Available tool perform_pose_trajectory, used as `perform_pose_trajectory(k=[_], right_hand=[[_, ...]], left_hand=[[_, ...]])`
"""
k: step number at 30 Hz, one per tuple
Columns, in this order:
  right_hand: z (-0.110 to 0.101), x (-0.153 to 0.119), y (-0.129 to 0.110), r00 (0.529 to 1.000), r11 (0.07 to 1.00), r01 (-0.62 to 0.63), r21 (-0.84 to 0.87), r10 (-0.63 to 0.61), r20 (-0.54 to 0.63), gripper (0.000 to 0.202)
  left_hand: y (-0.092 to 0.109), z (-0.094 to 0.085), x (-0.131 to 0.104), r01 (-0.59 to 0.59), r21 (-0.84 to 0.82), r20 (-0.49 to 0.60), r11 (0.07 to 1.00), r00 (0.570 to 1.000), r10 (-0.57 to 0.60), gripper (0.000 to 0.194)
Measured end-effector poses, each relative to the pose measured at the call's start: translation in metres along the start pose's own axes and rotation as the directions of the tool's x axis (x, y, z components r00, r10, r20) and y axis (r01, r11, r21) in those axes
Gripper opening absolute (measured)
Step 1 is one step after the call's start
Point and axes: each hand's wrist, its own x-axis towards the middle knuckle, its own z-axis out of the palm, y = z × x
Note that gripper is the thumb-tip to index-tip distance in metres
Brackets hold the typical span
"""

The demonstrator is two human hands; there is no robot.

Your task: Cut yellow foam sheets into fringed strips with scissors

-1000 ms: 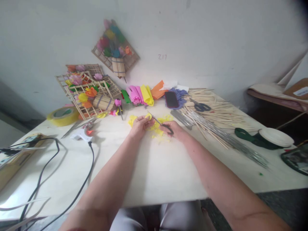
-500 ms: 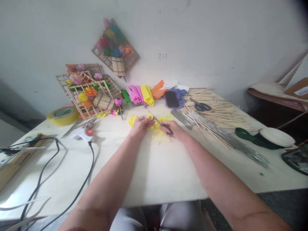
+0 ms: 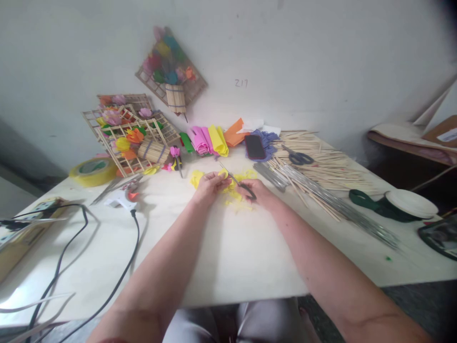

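My left hand pinches a small piece of yellow crepe paper between thumb and fingers. In my right hand is a pair of scissors, its dark handle in the fingers and its blades pointing up and left, up against the yellow piece. Yellow paper scraps lie on the table under and between both hands, and more yellow paper sits just left of my left hand. Whether the blades are parted is too small to tell.
A hot glue gun with a black cord lies at left, near a tape roll and flower-filled stick frames. Behind are rolled coloured papers and a phone. Wooden sticks, wires and other scissors lie right.
Almost nothing differs. The scissors and my right hand have shifted very slightly; my left hand keeps the yellow paper in the same place.
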Motion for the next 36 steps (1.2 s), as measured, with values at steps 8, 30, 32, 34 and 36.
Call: perform_pose_trajectory(k=[8,30,32,34,36], right_hand=[[0.0006,0.0038,0.0023,1.0,1.0,0.0,0.02,0.0,-0.015,0.023],[-0.0022,0.0062,0.003,1.0,1.0,0.002,0.009,-0.002,0.017,0.026],[-0.003,0.0069,0.0036,1.0,1.0,-0.004,0.026,0.003,0.028,0.027],[-0.0035,0.0079,0.0046,0.999,0.999,-0.01,0.042,0.008,0.031,0.028],[-0.0038,0.0087,0.0055,0.999,0.999,-0.017,0.049,0.016,0.033,0.029]], left_hand=[[-0.0012,-0.0015,0.001,-0.008,0.006,0.005,1.0,1.0,0.008,0.022],[-0.0002,-0.0024,0.0011,-0.022,-0.026,-0.02,0.999,1.0,0.021,0.024],[-0.0005,-0.0023,0.0012,-0.029,-0.033,-0.028,0.999,0.999,0.028,0.024],[-0.0007,-0.0023,0.001,-0.033,-0.034,-0.033,0.999,0.999,0.032,0.023],[-0.0006,-0.0022,0.0007,-0.036,-0.037,-0.035,0.999,0.999,0.035,0.022]])
